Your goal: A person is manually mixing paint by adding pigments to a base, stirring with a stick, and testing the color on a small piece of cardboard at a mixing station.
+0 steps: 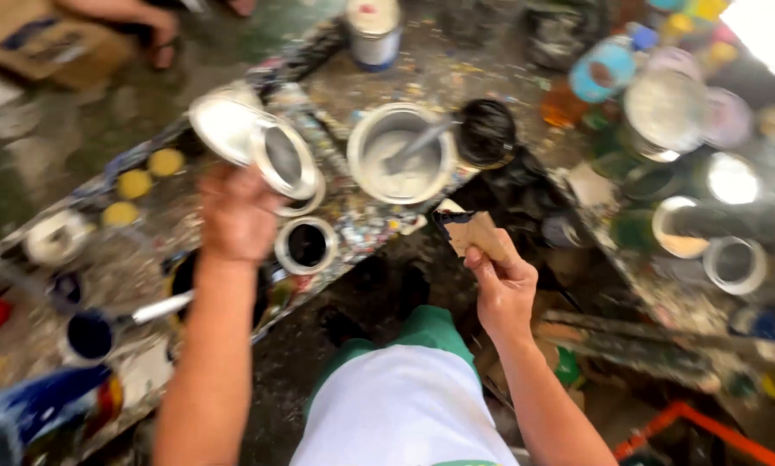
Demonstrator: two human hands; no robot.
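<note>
My left hand (236, 214) holds a small metal can (285, 160) tilted on its side, its open mouth facing me, above a paint-spattered bench (361, 226). Just below it stands a small open can with black paint (306, 245). My right hand (503, 283) grips a piece of brown cardboard (475, 231) whose far edge is smeared black. Beyond both hands sits a larger can of grey paint (402, 154) with a stirring stick (422, 141) in it, and a black can (486, 131) beside it.
A round metal lid (223, 125) lies behind the tilted can. Yellow round pieces (134, 184) rest on the bench at left, with a blue paint cup and brush (94, 332) nearer me. Several cans and jars (668, 112) crowd the right side. A person's foot (161, 45) shows at top left.
</note>
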